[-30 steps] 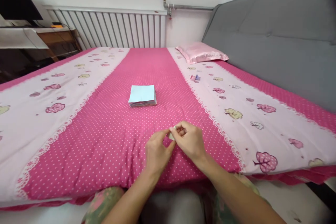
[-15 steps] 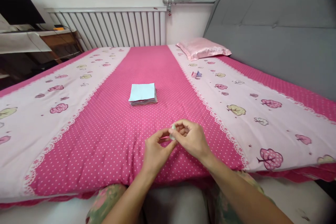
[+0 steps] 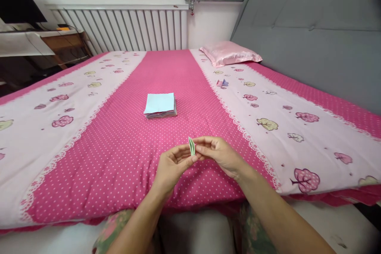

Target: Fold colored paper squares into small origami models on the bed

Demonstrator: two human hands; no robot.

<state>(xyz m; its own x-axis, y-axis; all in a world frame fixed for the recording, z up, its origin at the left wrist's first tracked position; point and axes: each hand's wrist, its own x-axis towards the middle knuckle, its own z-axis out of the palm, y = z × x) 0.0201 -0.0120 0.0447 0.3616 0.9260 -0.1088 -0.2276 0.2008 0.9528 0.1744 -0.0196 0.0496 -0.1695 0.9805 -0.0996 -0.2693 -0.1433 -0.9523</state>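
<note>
Both my hands meet just above the near edge of the pink dotted bedspread. Between them stands a small folded piece of pale green paper, narrow and upright. My left hand pinches its lower part with fingers curled. My right hand pinches it from the right side with thumb and fingertips. Farther up the bed lies a stack of square papers with a light blue sheet on top, well beyond both hands.
A pink satin pillow lies at the far right by the grey padded headboard. A small folded paper piece rests on the pale strip. A white radiator lines the back wall; a desk stands left.
My hands have lifted slightly off the bedspread and turned, so the folded green paper now stands upright and visible between my fingertips. The paper stack has not moved.
</note>
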